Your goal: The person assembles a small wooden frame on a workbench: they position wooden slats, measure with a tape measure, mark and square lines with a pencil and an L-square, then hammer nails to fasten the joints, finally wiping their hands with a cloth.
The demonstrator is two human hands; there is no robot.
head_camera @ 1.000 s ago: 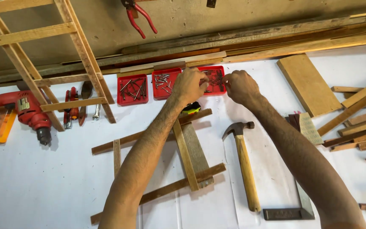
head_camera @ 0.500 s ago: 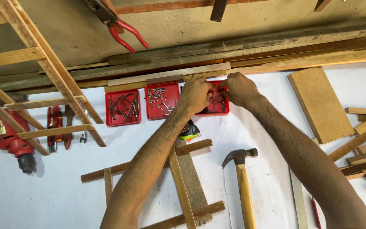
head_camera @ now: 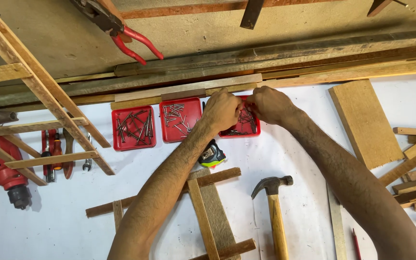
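Note:
My left hand [head_camera: 222, 111] and my right hand [head_camera: 268, 103] meet over the rightmost of three red trays [head_camera: 244, 132], which holds loose nails. The fingers of both hands are curled and pinched together among the nails, fingertip to fingertip. What lies between the fingertips is mostly hidden by the knuckles. A second red tray of nails [head_camera: 181, 119] sits just left of my left hand, and a third [head_camera: 134, 128] is further left. A yellow and black tape measure [head_camera: 212, 156] lies under my left forearm.
A hammer [head_camera: 274, 212] lies below the trays beside a small wooden slat frame [head_camera: 203, 207]. A red drill [head_camera: 1, 173], pliers and a spanner are at the left under a wooden ladder frame [head_camera: 49, 106]. Boards and offcuts [head_camera: 362, 120] lie at the right; long battens run along the back.
Both hands have gone from just above the right tray down onto its nails. The view has tilted, so the bench now sits lower in the frame.

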